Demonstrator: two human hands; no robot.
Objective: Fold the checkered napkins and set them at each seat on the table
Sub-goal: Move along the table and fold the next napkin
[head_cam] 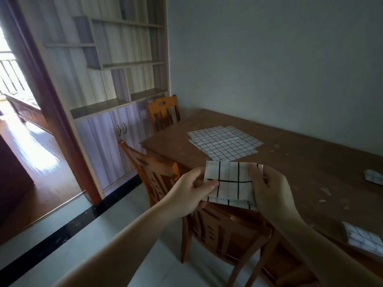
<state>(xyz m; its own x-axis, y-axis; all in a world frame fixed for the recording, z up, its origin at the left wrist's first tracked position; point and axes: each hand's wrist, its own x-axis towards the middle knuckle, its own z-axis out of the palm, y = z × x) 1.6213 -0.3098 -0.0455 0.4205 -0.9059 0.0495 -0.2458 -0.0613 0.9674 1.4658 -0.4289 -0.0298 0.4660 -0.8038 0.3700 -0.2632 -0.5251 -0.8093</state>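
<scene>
A folded white napkin with black checks (230, 184) is held in the air above the near chair, at the table's left front edge. My left hand (186, 193) pinches its left side and my right hand (269, 191) grips its right side. A stack of unfolded checkered napkins (224, 141) lies flat on the brown table (300, 154). One folded napkin (362, 240) rests at the table's near right edge, and another (374, 177) sits at the far right.
A wooden chair (217, 226) stands tucked against the table below my hands. A second chair (163, 111) stands at the table's far end. A shelf unit with cabinet doors (107, 131) lines the left wall beside an open doorway (24, 141).
</scene>
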